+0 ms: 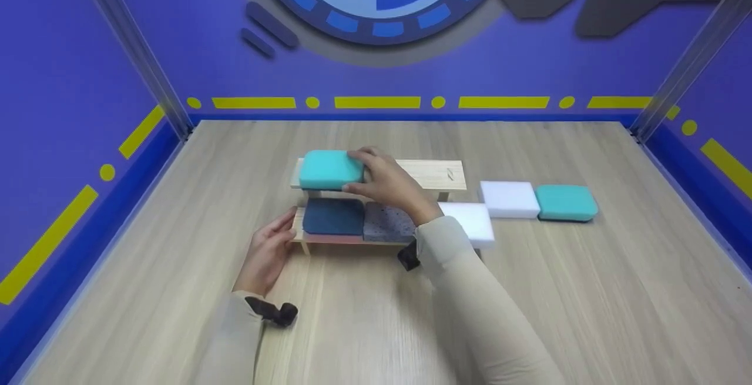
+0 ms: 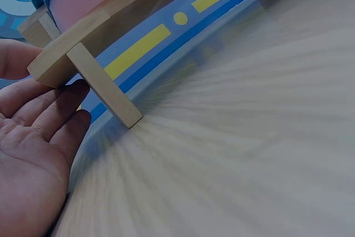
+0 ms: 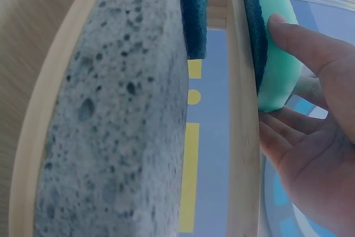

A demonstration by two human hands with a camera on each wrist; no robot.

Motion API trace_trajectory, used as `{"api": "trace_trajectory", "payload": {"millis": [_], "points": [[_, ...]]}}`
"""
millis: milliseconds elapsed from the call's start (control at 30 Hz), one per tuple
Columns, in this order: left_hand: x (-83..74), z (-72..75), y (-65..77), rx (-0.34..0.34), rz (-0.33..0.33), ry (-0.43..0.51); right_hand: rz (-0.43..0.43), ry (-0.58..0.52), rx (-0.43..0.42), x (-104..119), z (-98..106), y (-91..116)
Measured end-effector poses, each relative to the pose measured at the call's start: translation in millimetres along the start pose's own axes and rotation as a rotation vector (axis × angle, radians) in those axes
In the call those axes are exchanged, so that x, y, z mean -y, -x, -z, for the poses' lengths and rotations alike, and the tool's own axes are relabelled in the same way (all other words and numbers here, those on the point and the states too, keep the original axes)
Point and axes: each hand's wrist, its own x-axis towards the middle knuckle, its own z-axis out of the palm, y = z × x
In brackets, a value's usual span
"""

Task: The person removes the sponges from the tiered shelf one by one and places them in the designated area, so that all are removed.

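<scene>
My right hand (image 1: 390, 179) grips the right end of a turquoise sponge (image 1: 330, 168), its dark scouring pad (image 3: 254, 26) facing down against the upper shelf (image 1: 429, 173) of a wooden two-tier rack. At the left end of the lower shelf (image 1: 299, 226), my left hand (image 1: 270, 253) holds the wood; in the left wrist view the thumb lies at the top and the fingers at the underside. Along that lower shelf sit a sponge with a dark blue top (image 1: 333, 217) and pink underside, a speckled grey sponge (image 1: 386, 223) partly behind my right arm, and a white sponge (image 1: 470, 223).
Right of the rack, a second white sponge (image 1: 509, 199) lies on the wood-grain table (image 1: 617, 291), touching another turquoise sponge (image 1: 567, 203). Blue-purple panels (image 1: 176, 32) enclose the table at the back and both sides.
</scene>
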Motion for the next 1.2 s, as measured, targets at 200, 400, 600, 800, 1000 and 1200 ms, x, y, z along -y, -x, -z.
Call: {"api": "trace_trajectory", "payload": {"millis": [200,400,600,800,1000,1200], "points": [[-0.1,-0.2,0.2,-0.004,-0.002,0.001,0.023,0.03,-0.011,0,1,2],[-0.6,-0.7,-0.7,0.003,-0.029,0.004,0.036,0.035,-0.031,-1,3,5],[-1.3,-1.1,-0.7,-0.005,-0.007,-0.011,0.02,0.043,-0.029,-3,5,9],[-2.0,-2.2,-0.7,-0.014,-0.002,-0.015,0.041,0.06,-0.031,-2,11,12],[-1.6,-1.9,-0.7,-0.025,-0.009,-0.015,0.049,0.065,-0.037,-3,16,16],[-1.2,-1.9,-0.7,-0.019,-0.003,-0.004,0.06,0.053,-0.039,-10,18,21]]}}
